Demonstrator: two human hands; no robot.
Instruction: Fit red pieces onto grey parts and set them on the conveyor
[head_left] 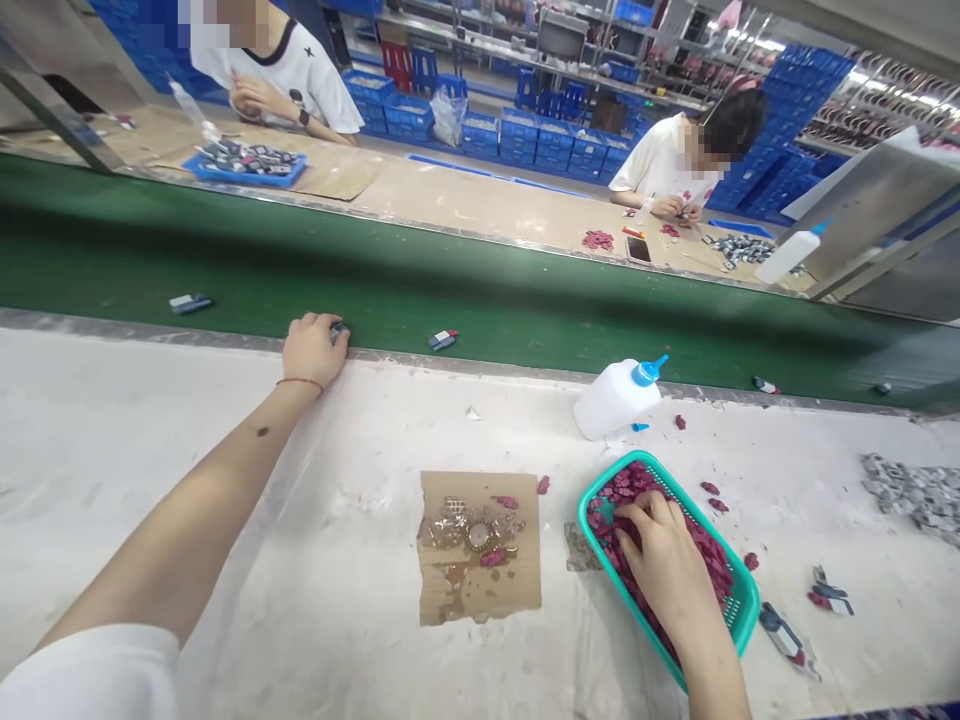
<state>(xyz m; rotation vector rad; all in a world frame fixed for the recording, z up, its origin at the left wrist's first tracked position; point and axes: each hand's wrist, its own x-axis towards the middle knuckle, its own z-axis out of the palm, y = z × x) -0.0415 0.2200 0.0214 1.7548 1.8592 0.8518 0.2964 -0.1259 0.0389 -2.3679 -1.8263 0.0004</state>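
My left hand rests at the near edge of the green conveyor belt, its fingers closed round a small dark grey-blue part that they mostly cover. Inside a teal plastic basket, my right hand reaches down among many small maroon pieces. Thumb and forefinger are bent with a gap between them, and I see nothing held there. Left of the basket lies a piece of cardboard with wet, shiny glue, a round metal-edged disc and a few maroon pieces on it.
A white squeeze bottle with a blue nozzle stands behind the basket. Grey-and-white parts lie spaced along the belt. Finished-looking parts and a grey pile are at right. Two people sit across the belt.
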